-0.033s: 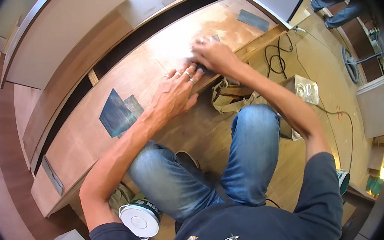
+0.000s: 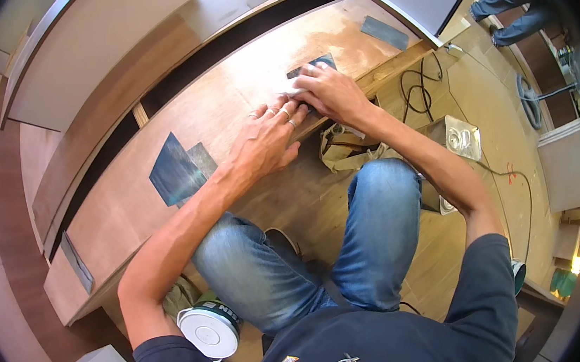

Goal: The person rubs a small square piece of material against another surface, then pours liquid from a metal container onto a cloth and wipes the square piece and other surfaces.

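A dark, glossy flat sheet [image 2: 323, 61] lies on the long pale wood board [image 2: 120, 177], partly hidden by my hands. My right hand [image 2: 337, 95] is closed and pressed down on it, bent over a white wad [image 2: 285, 88] that looks like cloth or paper. Close against it, my left hand [image 2: 264, 138] lies flat, ringed fingers stretched toward the sheet's near corner. Left of that hand are a larger dark bluish sheet [image 2: 174, 172] and a smaller grey piece [image 2: 201, 159], overlapping.
Another grey rectangle [image 2: 384, 32] lies at the board's far right, a narrow dark strip [image 2: 78, 263] at its left end. On the floor are a canvas bag [image 2: 343, 150], a metal can [image 2: 462, 136], a black cable [image 2: 416, 90] and a white-lidded bucket [image 2: 209, 334]. Someone stands far right.
My right hand has shifted slightly down and is no longer blurred. More of the dark sheet and the white wad now shows beside it. My left hand stays in place.
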`<state>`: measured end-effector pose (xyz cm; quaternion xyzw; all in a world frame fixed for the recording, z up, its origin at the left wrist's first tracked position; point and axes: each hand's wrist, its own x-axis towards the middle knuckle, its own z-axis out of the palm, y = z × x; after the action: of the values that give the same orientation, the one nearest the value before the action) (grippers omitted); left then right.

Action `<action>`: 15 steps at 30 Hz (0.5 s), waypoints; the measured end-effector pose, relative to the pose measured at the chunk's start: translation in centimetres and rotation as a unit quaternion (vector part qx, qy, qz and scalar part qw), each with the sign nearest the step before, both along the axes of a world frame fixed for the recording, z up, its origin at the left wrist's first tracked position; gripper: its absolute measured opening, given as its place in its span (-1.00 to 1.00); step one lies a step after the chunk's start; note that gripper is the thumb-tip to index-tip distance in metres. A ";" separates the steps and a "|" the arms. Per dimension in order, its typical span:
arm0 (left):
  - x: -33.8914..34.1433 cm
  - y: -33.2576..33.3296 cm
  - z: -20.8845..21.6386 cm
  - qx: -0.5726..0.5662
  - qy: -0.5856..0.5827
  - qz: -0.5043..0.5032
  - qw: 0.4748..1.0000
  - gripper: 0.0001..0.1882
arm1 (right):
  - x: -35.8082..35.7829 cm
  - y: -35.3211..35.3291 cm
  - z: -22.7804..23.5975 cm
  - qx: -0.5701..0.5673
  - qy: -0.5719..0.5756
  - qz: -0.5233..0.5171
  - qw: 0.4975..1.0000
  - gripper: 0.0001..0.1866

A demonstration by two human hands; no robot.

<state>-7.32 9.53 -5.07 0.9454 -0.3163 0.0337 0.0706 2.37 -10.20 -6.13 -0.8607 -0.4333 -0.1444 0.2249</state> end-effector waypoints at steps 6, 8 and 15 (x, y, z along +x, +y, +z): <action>0.4 -0.5 0.2 -0.005 -0.001 -0.005 1.000 -0.33 | 5.1 -2.3 0.8 -0.069 0.022 -0.123 0.990 -0.73; 0.3 0.2 0.5 0.004 0.010 0.006 1.000 -0.33 | 0.6 -0.3 2.0 -0.138 0.079 -0.111 0.981 -0.75; 0.8 -1.5 1.1 0.022 -0.005 -0.001 1.000 -0.35 | 4.5 -1.8 0.7 -0.078 0.037 -0.145 0.986 -0.76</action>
<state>-6.56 8.07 -4.02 0.9463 -0.3181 0.0316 0.0484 6.82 -12.05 -5.38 -0.9341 -0.3048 -0.1100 0.1498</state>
